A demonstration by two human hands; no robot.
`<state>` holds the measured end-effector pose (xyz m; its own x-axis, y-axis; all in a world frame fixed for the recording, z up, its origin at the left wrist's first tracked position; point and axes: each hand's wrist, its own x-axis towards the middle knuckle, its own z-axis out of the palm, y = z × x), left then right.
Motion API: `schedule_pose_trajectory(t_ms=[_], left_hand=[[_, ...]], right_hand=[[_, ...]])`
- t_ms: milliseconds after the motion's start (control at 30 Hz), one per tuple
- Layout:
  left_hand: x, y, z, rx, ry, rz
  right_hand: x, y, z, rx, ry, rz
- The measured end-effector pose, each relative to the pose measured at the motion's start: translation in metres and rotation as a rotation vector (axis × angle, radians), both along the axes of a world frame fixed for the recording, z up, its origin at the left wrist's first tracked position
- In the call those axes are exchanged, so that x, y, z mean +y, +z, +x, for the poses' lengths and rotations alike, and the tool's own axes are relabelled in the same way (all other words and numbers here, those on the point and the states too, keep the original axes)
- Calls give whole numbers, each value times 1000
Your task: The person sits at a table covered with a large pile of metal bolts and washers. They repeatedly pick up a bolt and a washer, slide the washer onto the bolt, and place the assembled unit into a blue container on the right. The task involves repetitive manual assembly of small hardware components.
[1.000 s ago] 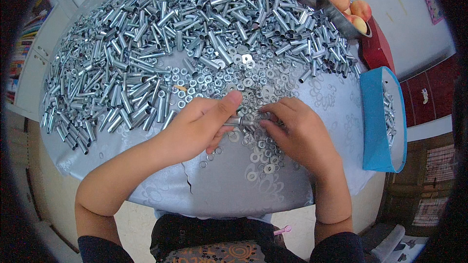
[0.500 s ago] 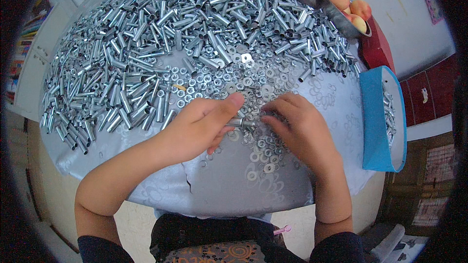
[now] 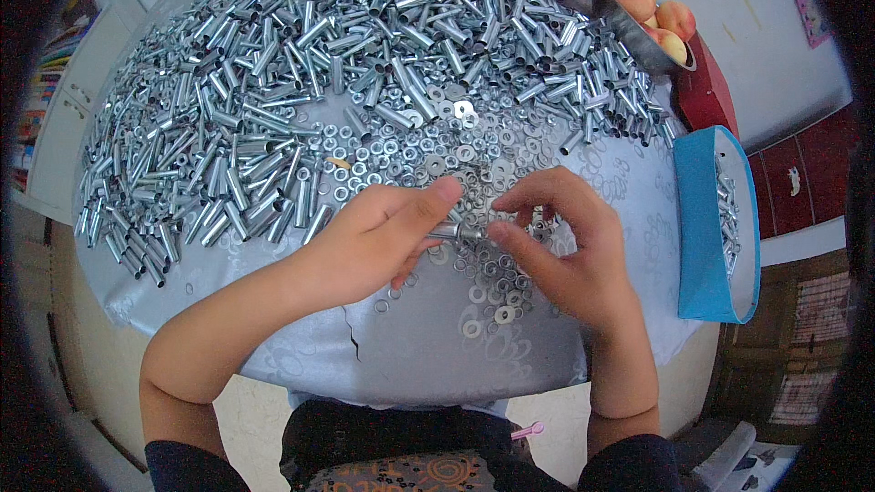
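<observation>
My left hand (image 3: 378, 237) pinches a short silver metal tube (image 3: 453, 232) between thumb and forefinger, held level over the table. My right hand (image 3: 561, 246) meets it from the right, its fingertips closed on the tube's end, where a small silver part sits; I cannot tell its kind. Both hands hover above a scatter of loose washers and nuts (image 3: 488, 287) near the table's front. A big heap of the same silver tubes (image 3: 273, 100) spreads across the far and left side of the table.
The round table wears a silvery patterned cloth (image 3: 401, 355), torn near the front edge. A blue box (image 3: 702, 237) holding assembled tubes stands at the right edge. A metal bowl of peaches (image 3: 652, 18) sits at the back right.
Both hands stay in place over the washers. The right fingers have shifted slightly at the tube's end.
</observation>
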<state>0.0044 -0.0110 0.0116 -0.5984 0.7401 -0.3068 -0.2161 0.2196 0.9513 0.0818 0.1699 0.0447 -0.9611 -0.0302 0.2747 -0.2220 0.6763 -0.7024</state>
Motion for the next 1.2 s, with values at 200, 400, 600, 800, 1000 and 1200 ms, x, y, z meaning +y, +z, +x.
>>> schedule_pose_trajectory(t_ms=[200, 400, 600, 800, 1000, 1200], left_hand=[[1, -1, 1, -18, 14, 1], [1, -3, -1, 3, -13, 33], [0, 0, 1, 4, -4, 3], [2, 3, 4, 22, -11, -19], [1, 4, 3, 45, -36, -20], [-1, 0, 1, 0, -41, -19]], right_hand=[[0, -9, 0, 85, 105, 2], [1, -6, 3, 101, 68, 26], [-1, -7, 2, 106, 149, 14], [-2, -11, 2, 71, 173, 19], [-3, -9, 2, 95, 186, 39], [13, -3, -4, 36, 12, 102]])
